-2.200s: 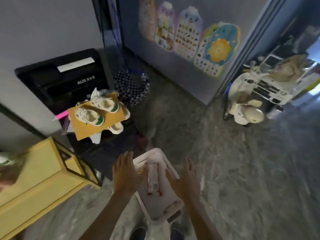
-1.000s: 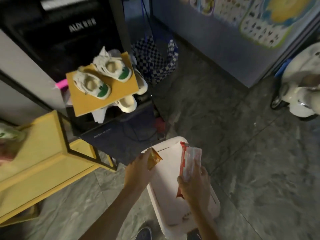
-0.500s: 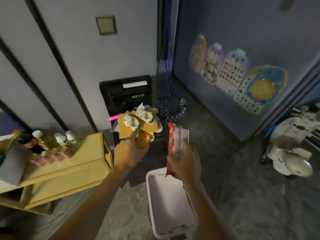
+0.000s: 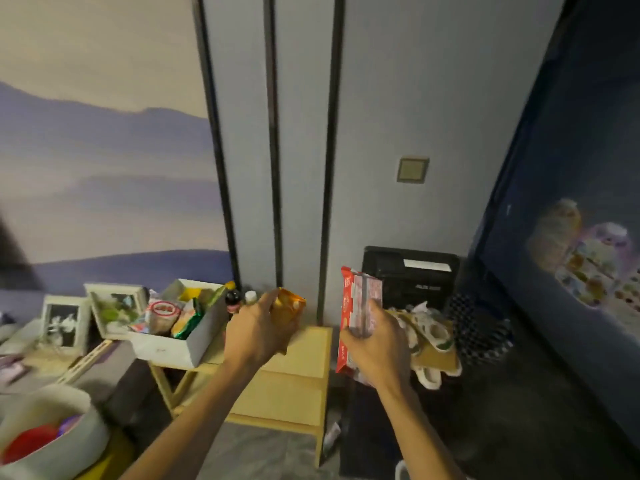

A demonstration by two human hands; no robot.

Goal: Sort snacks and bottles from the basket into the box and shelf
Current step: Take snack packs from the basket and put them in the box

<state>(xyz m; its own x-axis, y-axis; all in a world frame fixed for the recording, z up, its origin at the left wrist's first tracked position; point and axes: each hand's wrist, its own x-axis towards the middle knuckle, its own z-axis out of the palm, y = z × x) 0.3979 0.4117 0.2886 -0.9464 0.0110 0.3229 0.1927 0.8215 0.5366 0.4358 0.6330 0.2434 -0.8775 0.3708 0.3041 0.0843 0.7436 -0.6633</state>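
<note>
My left hand (image 4: 258, 332) grips a small orange snack packet (image 4: 286, 305) above the yellow wooden shelf (image 4: 298, 375). My right hand (image 4: 375, 348) holds a tall red and white snack pack (image 4: 358, 306) upright, just right of the shelf's edge. A white box (image 4: 194, 341) filled with several snack packets stands on the shelf's left end. Behind the box, bottles (image 4: 232, 299) stand against the wall. Only a sliver of the white basket (image 4: 400, 471) shows at the bottom edge.
A black appliance (image 4: 412, 275) stands at the wall on the right, with small shoes on cardboard (image 4: 429, 337) and a checkered bag (image 4: 478, 327) in front. Photo frames (image 4: 64, 322) sit left. A white bowl (image 4: 52, 441) with red contents is at bottom left.
Both hands lifted the two snacks out of the basket. My view swung up and left, so the shelf and box now lie ahead and the basket has dropped almost out of view.
</note>
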